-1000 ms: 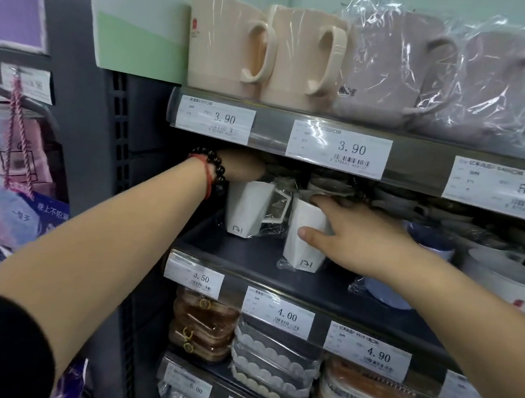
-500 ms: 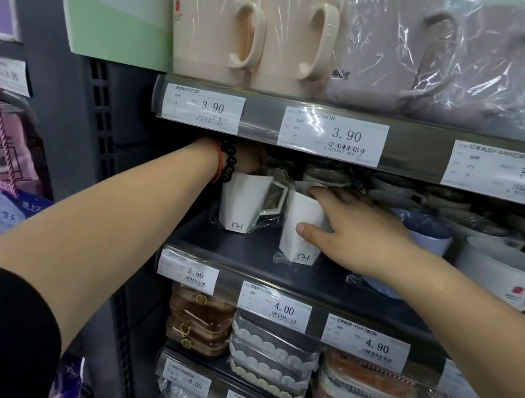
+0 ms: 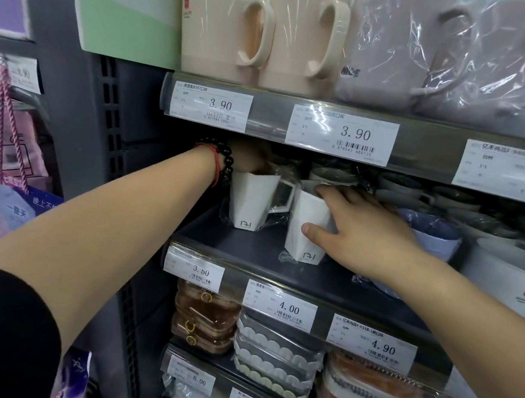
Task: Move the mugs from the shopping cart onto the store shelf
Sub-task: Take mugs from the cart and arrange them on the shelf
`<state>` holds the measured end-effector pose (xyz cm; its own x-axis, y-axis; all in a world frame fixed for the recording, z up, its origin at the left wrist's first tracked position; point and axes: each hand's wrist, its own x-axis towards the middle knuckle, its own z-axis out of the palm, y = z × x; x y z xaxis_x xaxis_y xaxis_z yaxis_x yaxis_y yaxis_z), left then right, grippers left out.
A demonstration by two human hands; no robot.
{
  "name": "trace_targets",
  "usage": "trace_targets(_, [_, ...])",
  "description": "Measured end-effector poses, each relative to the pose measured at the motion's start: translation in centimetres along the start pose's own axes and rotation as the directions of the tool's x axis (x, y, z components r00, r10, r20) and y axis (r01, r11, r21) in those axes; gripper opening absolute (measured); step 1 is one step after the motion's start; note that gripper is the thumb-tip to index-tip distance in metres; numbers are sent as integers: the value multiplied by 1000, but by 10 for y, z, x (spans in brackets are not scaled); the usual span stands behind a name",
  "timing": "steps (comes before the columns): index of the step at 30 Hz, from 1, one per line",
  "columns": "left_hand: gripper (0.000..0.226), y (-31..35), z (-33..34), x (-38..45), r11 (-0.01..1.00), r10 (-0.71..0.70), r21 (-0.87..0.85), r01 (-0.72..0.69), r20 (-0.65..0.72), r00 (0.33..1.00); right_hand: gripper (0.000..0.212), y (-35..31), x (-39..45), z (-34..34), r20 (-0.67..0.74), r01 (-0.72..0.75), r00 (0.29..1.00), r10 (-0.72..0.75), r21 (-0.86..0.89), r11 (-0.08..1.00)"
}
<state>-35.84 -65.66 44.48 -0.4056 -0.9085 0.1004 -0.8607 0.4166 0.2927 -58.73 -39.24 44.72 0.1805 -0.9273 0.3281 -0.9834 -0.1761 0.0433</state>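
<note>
White faceted mug (image 3: 308, 221) sits upright on the dark shelf (image 3: 251, 245) near its front edge, right hand (image 3: 359, 231) wrapped round its side. Further back on that shelf the left hand (image 3: 248, 160) grips the rim of a second white mug (image 3: 251, 201), fingers curled.

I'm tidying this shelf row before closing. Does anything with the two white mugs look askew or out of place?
Nothing stands out. Both white mugs stand upright on the middle shelf, still in clear wrap: the left mug under the left hand, the right mug held by the right hand.
</note>
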Motion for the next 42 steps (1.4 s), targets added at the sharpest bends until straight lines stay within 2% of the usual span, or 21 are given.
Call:
trace_targets(1, [26,39,-12,-42,1000,16,-15,-16,-2,1000,61,0,0,0,0,0,1000,0,-2,1000])
trace_targets(3, [31,77,-26,-83,997,55,-58,-58,-44,998,62,0,-1,-1,2,1,1000,-1,-1,1000])
trace_targets(6, [42,76,-22,-91,954,24,-298,-39,-54,998,62,0,-1,-1,1,-2,1000,2,-6,1000])
trace_targets(8, [29,76,-21,-99,903,-30,-427,-40,-156,987,62,-1,0,0,1,-4,1000,4,-6,1000])
trace_targets(9, [30,78,-20,-106,869,-71,-492,-57,-238,969,62,-2,0,0,0,-2,1000,2,-3,1000])
trace_targets(11, [31,75,-14,-116,724,-129,-667,-174,-378,917,61,-2,1,-1,-4,3,1000,-3,4,1000])
trace_targets(12, [28,74,-8,-122,630,-162,-740,-234,-420,893,61,-2,1,-1,-5,3,1000,-3,7,1000])
trace_targets(14, [29,71,6,-139,567,-218,-779,-268,-455,863,61,-1,0,-1,-4,0,1000,0,12,1000])
trace_targets(16, [52,64,24,-147,638,-226,-731,-243,-479,848,62,0,1,-1,-5,1,1000,-1,14,1000])
trace_targets(18, [87,59,40,-154,710,-180,-673,-207,-458,870,61,-1,1,0,-7,4,1000,-3,14,1000])
trace_targets(20, [109,58,51,-155,783,-160,-605,-145,-421,893,61,-2,2,0,-7,0,1000,0,11,1000])
trace_targets(23, [109,63,57,-155,855,-137,-500,-135,-470,872,58,-2,3,1,-25,-12,1000,12,14,1000])
trace_targets(29, [93,66,52,-156,868,-143,-473,-152,-532,835,50,-2,5,11,-86,-26,996,28,32,999])
trace_targets(42, [105,67,51,-160,841,-183,-528,-120,-485,855,56,4,14,23,-151,9,988,9,118,993])
